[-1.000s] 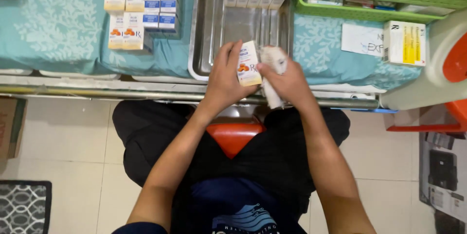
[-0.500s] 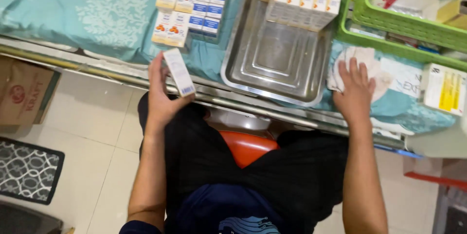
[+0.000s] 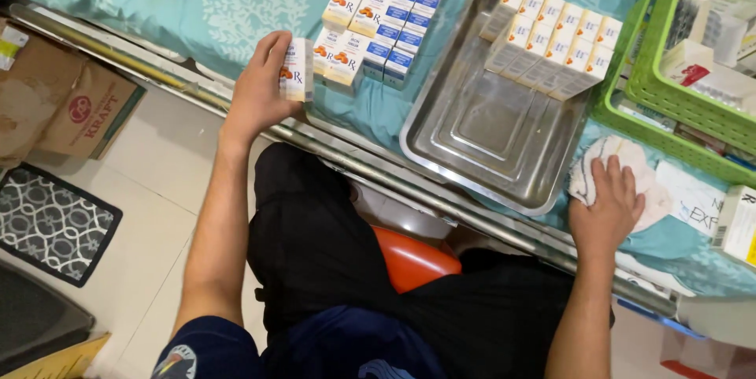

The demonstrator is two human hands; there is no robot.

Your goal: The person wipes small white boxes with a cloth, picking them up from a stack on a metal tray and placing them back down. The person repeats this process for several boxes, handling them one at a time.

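A: What has moved since half a second ago?

B: The left hand [image 3: 260,91] has carried its box [image 3: 298,70] from over the table edge up to the near end of the box rows [image 3: 378,16]. The right hand [image 3: 606,209] stays on the cloth [image 3: 622,170].

A: Nearest first, then?

B: Black trousers and an orange stool [image 3: 413,257] under the person. Beyond them runs the metal rail [image 3: 378,174] of the table.

A: And the fingers?

B: The left fingers are closed round the small white box, holding it upright, just beside the nearest boxes of the rows on the teal sheet [image 3: 213,1]. The right fingers lie spread and flat on the white cloth, pressing on it, gripping nothing.

A: Farther out?

B: A steel tray [image 3: 480,143] between the hands, with white boxes [image 3: 555,44] lined up at its far end. A green basket [image 3: 669,95] stands right of it, just beyond the cloth
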